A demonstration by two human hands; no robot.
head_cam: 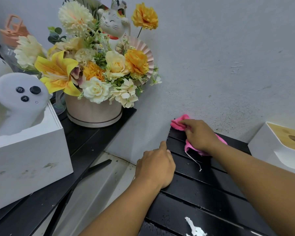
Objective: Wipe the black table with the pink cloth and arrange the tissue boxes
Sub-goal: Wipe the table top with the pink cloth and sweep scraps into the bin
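We see the black table (203, 189), a slatted top, running from the lower middle to the right, its far edge against the grey wall (220, 57). The pink cloth (178, 124) lies bunched at the table's far left corner, and 1 white thread (193, 160) trails from it toward the near edge.

The right hand (201, 135) lies on top of the cloth and holds it down. Its index finger is stretched toward the corner, and the other fingers are bent into the fabric.

The left hand (156, 166) sits at the table's left edge, just beside the cloth but apart from it. Its fingers are curled down over that edge and grasp it, with 1 finger stretched along the edge.

We see 1 tissue box (269, 147), white with a wooden lid, at the table's right edge, partly cut off by the frame. A white smear (194, 227) marks the near edge, with small water drops near it.

To the left is a separate black shelf (85, 143). At its far end is a flower arrangement (92, 65) in a pale pink pot, with a lucky cat figure (113, 23) among the blooms. At its near end is a white box (29, 150) holding a white controller (20, 99).
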